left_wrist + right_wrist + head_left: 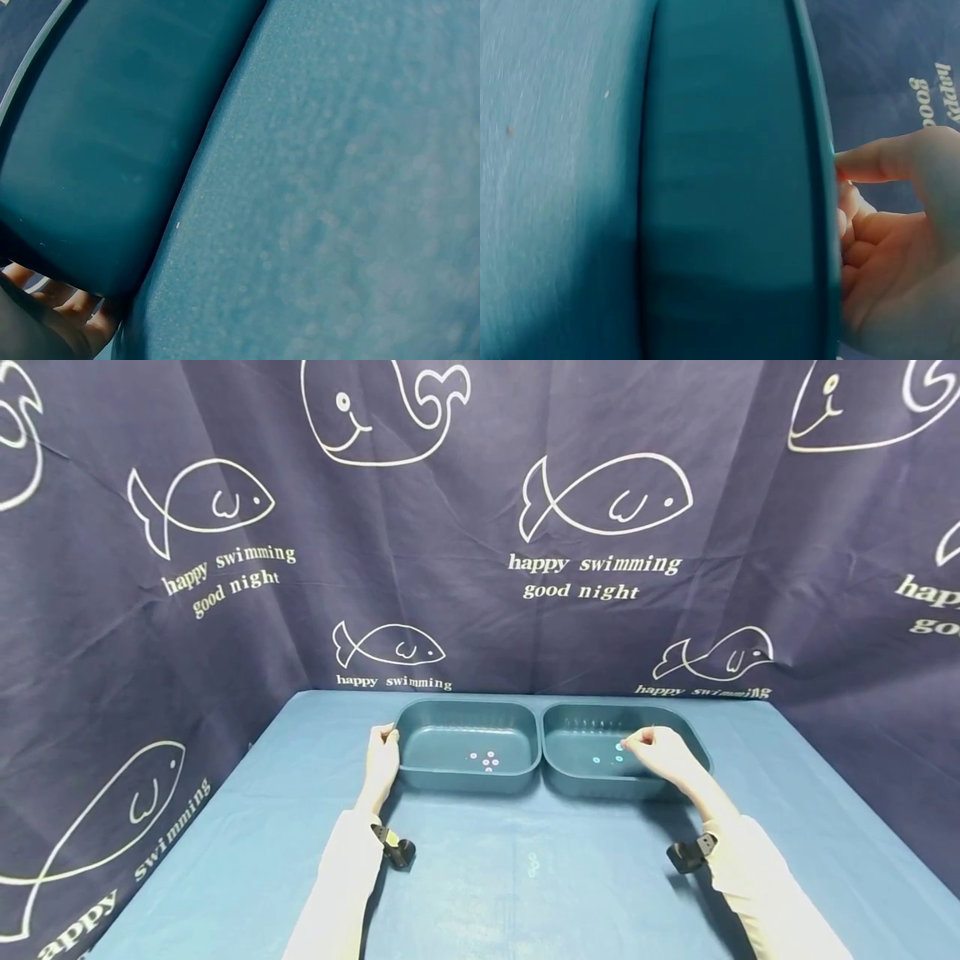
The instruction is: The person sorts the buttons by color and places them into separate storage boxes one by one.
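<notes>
A dark teal bin on the left (468,782) has its outer end held by my left hand (383,757). In the left wrist view, the fingers (79,307) of that hand curl against the bin's end wall. Several small pink round pieces (486,762) lie on its floor. My right hand (660,750) reaches over the matching right bin (600,787), thumb and forefinger pinched together at a small turquoise round piece (619,747). Two similar turquoise pieces (596,760) lie on the floor below. From the right wrist, the bin's rim hides the fingertips of the right hand (892,240).
Both bins stand side by side near the back of a blue covered table (465,877). Behind it hangs a dark blue curtain (480,543) with white fish drawings. A pale mark (533,864) shows on the cover in front of the bins.
</notes>
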Demonstrator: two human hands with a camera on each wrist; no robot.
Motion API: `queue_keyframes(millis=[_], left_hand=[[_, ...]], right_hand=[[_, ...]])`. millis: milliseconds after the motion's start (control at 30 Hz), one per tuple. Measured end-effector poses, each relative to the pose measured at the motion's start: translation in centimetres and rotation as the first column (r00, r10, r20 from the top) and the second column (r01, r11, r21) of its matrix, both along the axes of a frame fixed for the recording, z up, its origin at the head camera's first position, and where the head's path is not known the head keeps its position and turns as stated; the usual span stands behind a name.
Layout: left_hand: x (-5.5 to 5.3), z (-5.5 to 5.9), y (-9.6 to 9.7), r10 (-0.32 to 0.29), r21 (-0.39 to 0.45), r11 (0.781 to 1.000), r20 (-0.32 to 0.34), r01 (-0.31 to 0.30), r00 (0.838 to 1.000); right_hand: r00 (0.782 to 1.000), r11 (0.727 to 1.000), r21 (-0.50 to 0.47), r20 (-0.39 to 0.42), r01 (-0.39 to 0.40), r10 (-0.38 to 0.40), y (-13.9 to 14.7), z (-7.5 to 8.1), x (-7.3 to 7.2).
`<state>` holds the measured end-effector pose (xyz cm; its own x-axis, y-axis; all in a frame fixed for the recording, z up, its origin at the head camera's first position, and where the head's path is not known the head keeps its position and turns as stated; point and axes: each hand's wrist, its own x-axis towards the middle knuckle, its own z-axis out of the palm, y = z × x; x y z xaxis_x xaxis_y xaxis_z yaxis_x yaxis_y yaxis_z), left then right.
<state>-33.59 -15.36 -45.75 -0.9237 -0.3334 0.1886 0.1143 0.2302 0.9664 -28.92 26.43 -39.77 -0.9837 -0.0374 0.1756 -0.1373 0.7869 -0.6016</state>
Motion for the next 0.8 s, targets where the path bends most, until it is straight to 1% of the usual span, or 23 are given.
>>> queue_keyframes(millis=[133,400,600,800], left_hand=[[-0.1,0.0,0.0,0.003,0.0,1.0,0.002,-0.003,1.0],[0.1,-0.2,0.1,0.006,-0.003,1.0,0.005,-0.006,1.0],[0.0,-0.3,0.1,0.006,0.005,1.0,-0.001,-0.006,1.0],[-0.1,-0.2,0.1,0.013,0.011,1.0,-0.023,-0.013,1.0]], right_hand=[[1.0,1.0,0.005,0.015,0.007,-0.007,0.4,-0.5,-0.5],[1.0,0.999,0.033,0.009,-0.009,0.009,0.7,-1.4,-1.2],[1.0,0.999,0.044,0.0,-0.017,0.017,0.5,-1.6,-1.6],[1.0,0.998,0.059,0.014,-0.022,0.021,0.3,-1.7,-2.0]])
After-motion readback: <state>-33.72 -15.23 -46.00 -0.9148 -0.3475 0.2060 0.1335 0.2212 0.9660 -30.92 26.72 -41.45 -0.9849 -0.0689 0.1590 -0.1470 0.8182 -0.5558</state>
